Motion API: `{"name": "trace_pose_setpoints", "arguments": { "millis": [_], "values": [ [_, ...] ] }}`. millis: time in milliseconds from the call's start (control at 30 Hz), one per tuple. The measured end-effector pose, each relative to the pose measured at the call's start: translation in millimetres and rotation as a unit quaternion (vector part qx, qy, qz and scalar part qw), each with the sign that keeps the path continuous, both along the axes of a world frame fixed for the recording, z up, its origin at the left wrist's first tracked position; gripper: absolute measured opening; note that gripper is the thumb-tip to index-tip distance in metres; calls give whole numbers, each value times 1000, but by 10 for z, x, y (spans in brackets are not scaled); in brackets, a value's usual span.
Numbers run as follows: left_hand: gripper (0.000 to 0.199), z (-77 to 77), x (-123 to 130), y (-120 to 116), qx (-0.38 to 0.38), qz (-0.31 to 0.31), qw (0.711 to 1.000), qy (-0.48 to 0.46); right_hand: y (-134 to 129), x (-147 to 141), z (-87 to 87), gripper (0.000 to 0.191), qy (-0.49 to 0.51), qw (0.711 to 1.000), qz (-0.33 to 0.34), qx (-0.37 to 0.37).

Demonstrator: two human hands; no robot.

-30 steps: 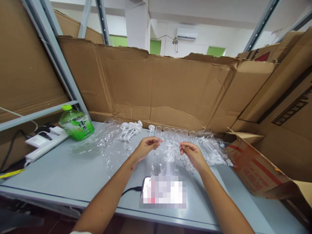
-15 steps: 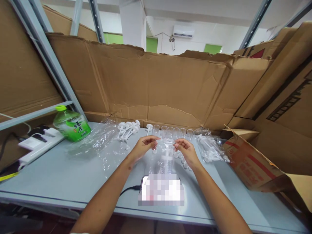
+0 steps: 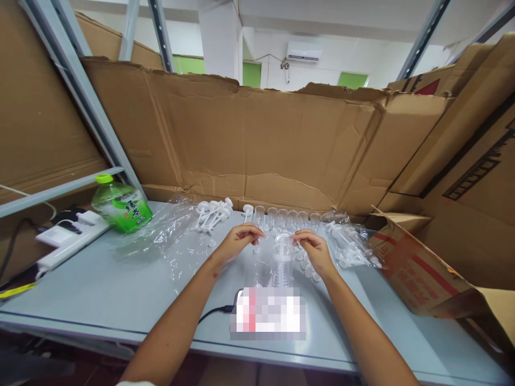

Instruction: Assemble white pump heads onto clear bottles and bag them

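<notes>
A clear plastic bag (image 3: 261,265) hangs between my hands, hard to make out against the table. My left hand (image 3: 241,239) pinches its upper left edge. My right hand (image 3: 313,247) has thumb and fingertips together at its upper right side. Inside or just behind the bag is a clear ribbed cylinder with a white part (image 3: 282,254); which of the two I cannot tell. Below it lies a phone (image 3: 267,313) with a blurred bright screen. Behind my hands stands a row of clear cups (image 3: 281,217), with small white caps (image 3: 309,269) near my right hand.
White plungers (image 3: 213,214) lie at the back, beside crumpled clear plastic (image 3: 161,230). At left are a green bottle (image 3: 123,206) and a power strip (image 3: 72,241). Bagged white parts (image 3: 352,244) and a cardboard box (image 3: 418,268) are at right.
My hands are slightly farther apart, the right one shifted a little rightward. The ribbed cylinder shows more clearly and appears slightly farther right.
</notes>
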State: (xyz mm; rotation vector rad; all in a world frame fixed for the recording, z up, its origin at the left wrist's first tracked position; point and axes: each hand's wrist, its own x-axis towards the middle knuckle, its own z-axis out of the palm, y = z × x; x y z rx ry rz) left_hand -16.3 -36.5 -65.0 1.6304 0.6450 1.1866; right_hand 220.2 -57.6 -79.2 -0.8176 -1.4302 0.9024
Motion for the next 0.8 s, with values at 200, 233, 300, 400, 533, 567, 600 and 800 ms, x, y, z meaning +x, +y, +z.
{"name": "trace_pose_setpoints", "arguments": {
  "millis": [200, 233, 300, 400, 533, 567, 600, 800],
  "values": [
    [14, 14, 31, -36, -39, -5, 999, -28, -19, 17, 13, 17, -7, 1000, -13, -3],
    [12, 5, 42, -40, -45, 1, 998, -33, -24, 12, 15, 17, -9, 1000, -15, -7],
    [11, -17, 72, -51, -57, 19, 997, -38, -37, -6, 14, 14, -13, 999, -23, -21],
    [15, -61, 134, -66, -71, 72, 995, -22, -51, -41, 4, 12, -18, 998, -29, -50],
    [26, -129, 205, -55, -76, 123, 989, 3, -53, -65, -3, 22, -25, 996, -14, -89],
    [27, -142, 214, -47, -78, 119, 990, -1, -51, -66, -1, 22, -25, 995, -11, -95],
    [27, -150, 219, -39, -82, 110, 990, -8, -49, -65, 3, 22, -25, 995, -11, -97],
    [56, -96, 203, -81, -163, 59, 981, -87, -56, -66, 41, 22, -8, 997, -28, -76]
  ]
}}
